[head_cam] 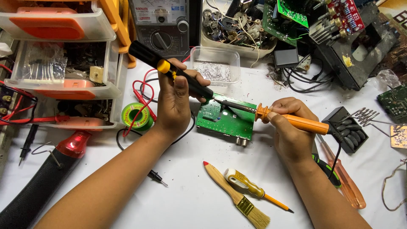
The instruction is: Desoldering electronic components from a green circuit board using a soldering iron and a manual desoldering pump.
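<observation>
From the head view I see a wooden brush [235,193] and a small screwdriver [254,189] on the white worktop [186,203] below both hands. My left hand [174,104] is clenched around a black desoldering pump [169,71]; my right hand [290,127] grips an orange soldering iron [292,121]. Both tips meet on the green circuit board [224,121] lying flat between my fingers.

Black-yellow desoldering pump [169,70] and orange soldering iron [292,121] slant onto the green circuit board [224,121]

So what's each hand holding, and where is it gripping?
The left hand grips a black-and-yellow desoldering pump mid-barrel; the right hand holds a soldering iron by its orange handle.
</observation>
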